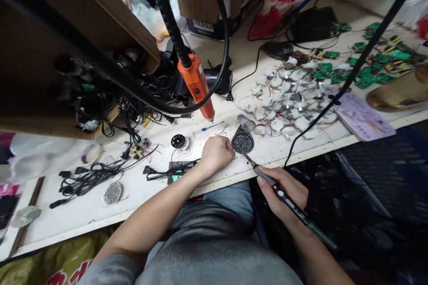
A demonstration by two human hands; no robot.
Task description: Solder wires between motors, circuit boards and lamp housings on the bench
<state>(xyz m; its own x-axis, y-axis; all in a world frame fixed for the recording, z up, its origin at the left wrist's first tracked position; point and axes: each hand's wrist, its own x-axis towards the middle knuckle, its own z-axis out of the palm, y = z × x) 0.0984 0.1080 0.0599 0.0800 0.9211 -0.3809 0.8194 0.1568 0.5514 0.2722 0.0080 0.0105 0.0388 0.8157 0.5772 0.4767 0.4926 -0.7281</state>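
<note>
My right hand point(284, 187) is wrapped round the grey handle of a soldering iron point(264, 170), which has a small red light lit on it. The iron's tip reaches the round black dish of a soldering iron stand point(243, 142), filled with metal shavings. A wire coil point(246, 123) rises from the stand's far end. My left hand point(218, 153) rests on the table just left of the dish, fingers curled in; what they hold, if anything, is hidden. Left of it sit a small motor with a black disc point(179, 141) and a black cord with a plug point(160, 172).
An orange electric screwdriver point(197, 82) hangs from a thick cable above the table. Many white motor parts point(287, 98) and green circuit boards point(381, 60) spread to the right. Coiled power cords point(90, 180) lie left, beside a cardboard box point(110, 22). A black cable crosses at right.
</note>
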